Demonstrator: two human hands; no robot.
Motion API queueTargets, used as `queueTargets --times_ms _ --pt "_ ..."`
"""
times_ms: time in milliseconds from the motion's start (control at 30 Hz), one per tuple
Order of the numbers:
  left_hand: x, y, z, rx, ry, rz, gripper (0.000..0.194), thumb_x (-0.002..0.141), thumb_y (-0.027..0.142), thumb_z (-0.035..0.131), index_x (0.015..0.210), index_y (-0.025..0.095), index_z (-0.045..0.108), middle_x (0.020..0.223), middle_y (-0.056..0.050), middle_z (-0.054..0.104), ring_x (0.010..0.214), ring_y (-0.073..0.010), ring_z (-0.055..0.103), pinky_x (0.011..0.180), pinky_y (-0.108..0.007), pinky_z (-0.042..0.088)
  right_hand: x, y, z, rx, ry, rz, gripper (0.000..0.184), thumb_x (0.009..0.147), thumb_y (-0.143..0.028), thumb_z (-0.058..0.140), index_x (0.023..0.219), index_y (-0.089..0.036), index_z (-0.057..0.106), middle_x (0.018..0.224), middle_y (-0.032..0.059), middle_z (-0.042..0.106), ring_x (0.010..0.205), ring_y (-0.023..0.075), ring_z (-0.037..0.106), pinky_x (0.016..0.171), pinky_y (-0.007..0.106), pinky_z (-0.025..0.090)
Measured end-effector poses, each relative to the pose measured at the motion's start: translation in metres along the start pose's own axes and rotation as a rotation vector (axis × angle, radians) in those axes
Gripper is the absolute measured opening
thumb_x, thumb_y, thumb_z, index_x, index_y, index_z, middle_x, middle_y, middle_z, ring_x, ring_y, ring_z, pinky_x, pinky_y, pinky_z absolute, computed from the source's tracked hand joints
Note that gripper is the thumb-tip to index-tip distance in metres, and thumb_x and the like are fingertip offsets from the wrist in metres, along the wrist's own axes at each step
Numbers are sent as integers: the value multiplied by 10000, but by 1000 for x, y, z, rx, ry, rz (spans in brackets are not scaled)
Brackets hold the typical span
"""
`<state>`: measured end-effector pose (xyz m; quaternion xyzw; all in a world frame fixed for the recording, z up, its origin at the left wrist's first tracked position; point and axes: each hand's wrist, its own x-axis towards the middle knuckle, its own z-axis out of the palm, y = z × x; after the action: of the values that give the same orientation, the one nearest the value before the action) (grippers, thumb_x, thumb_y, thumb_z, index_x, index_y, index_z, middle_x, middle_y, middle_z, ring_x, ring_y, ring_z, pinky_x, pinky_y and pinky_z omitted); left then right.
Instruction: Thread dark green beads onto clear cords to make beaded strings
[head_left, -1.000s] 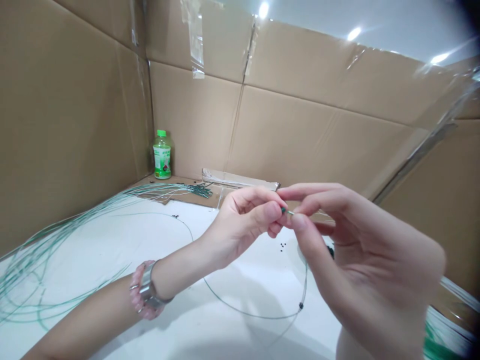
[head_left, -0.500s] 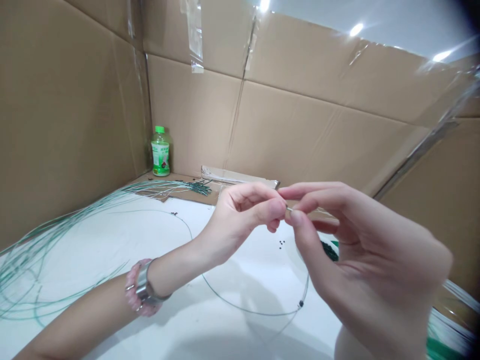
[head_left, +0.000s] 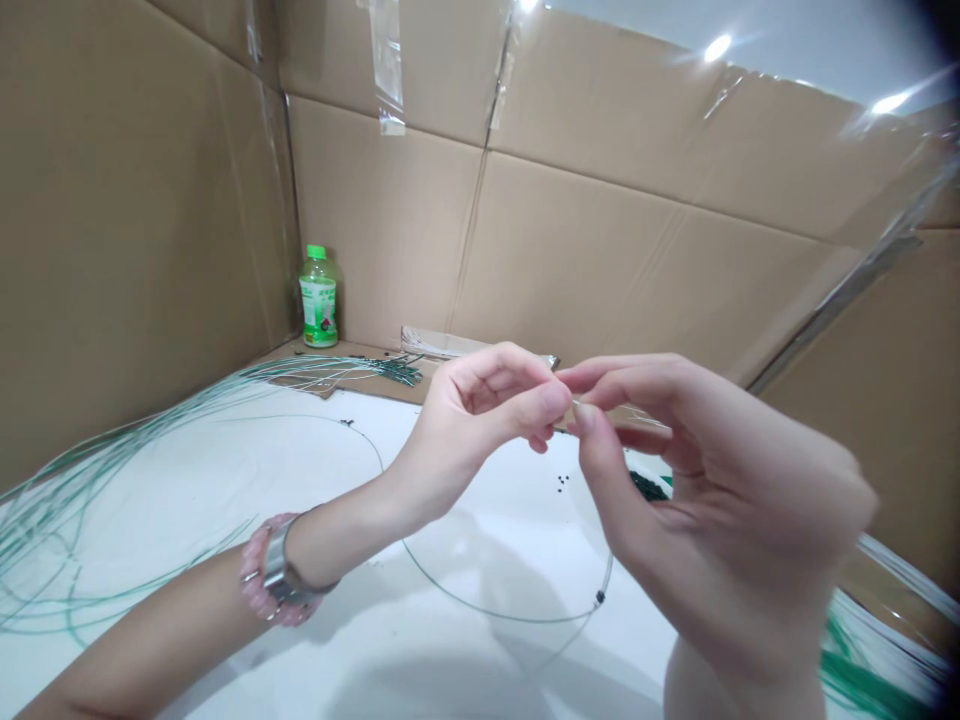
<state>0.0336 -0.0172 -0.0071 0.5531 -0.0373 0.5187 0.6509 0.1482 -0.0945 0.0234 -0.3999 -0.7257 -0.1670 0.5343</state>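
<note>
My left hand point(head_left: 480, 415) and my right hand point(head_left: 697, 480) meet fingertip to fingertip above the white table point(head_left: 225, 470). Both are pinched shut on the end of a thin wire point(head_left: 495, 608), which loops down from the fingers onto the table and carries a small dark bead point(head_left: 600, 598). Whatever sits between the left thumb and forefinger is hidden. A pink bead bracelet and a metal band point(head_left: 279, 572) circle my left wrist.
A bundle of green wires point(head_left: 112, 460) fans across the table's left side. A green-capped bottle point(head_left: 319, 298) stands in the far corner. Cardboard walls point(head_left: 600, 240) enclose the table. Loose dark beads point(head_left: 561, 482) lie near my hands, with more green material point(head_left: 862, 680) at lower right.
Both hands have risen slightly and stayed pinched together. The small green tip seen between the fingertips one second ago is now hidden by them.
</note>
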Motion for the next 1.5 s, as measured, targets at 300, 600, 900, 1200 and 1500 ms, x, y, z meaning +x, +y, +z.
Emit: queueTargets --times_ms 300,600,900,1200,1500 --pt "-1 -6 -3 27 20 41 41 792 206 653 791 208 694 700 32 674 590 -40 586 575 -134 505 1 0 3 33 -7 61 136 739 -62 610 772 -193 602 733 -3 628 623 121 607 581 219 580" --pt "-2 -1 -2 174 8 130 54 750 178 691 792 212 694 692 37 686 588 -53 629 545 -124 508 0 0 2 108 -9 151 127 756 -71 607 776 -196 603 749 -16 627 636 103 606 556 188 552" --pt "0 7 -5 448 2 333 41 776 172 657 798 201 675 677 26 679 533 -67 608 486 -154 476 2 -4 -2 153 -68 189 155 721 -39 628 773 -183 606 744 -17 632 650 108 622 597 200 575" --pt "5 1 -14 657 80 614 43 737 233 696 767 253 720 666 4 640 557 -87 529 517 -217 440 3 -5 1 156 -34 166 142 727 -53 633 739 -195 626 648 -30 628 554 93 596 507 176 534" --pt "2 1 -8 499 165 479 80 776 254 662 723 199 686 678 6 635 506 -59 539 456 -177 427 -3 -4 8 171 45 147 159 716 -48 644 785 -191 633 712 -9 644 623 126 623 572 232 574"
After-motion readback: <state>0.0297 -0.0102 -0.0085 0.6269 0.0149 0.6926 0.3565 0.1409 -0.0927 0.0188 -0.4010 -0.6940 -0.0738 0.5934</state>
